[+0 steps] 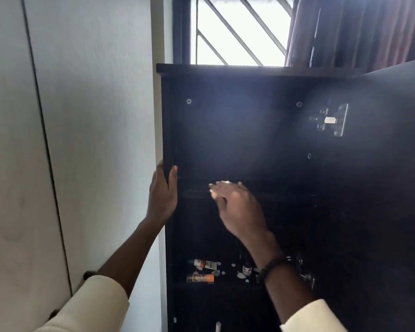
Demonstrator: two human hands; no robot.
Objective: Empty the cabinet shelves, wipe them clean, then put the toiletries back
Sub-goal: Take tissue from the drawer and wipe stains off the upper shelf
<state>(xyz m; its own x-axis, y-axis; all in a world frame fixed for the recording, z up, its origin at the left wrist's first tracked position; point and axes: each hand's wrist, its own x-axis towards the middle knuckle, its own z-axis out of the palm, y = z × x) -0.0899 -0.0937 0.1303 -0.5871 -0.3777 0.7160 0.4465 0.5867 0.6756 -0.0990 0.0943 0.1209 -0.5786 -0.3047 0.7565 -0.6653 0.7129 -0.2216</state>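
A tall dark cabinet [237, 130] stands open against the wall. Its upper compartment looks bare, though it is dim inside. My left hand [163, 192] grips the front edge of the cabinet's left side panel, thumb inside and fingers outside. My right hand [237, 207] is at the front of the upper shelf [288, 195], its fingers curled over a small white cloth [222, 182] that peeks out past the fingertips. On a lower shelf lie a white tube [205, 264], an orange bottle [200, 278] and a small dark bottle [246, 269], partly hidden by my right wrist.
The cabinet door [381, 188] hangs open on the right, with a metal hinge [331, 119] near its top. A white wall [86, 140] runs close along the left. Behind the cabinet are a barred window [235, 32] and a curtain [357, 29].
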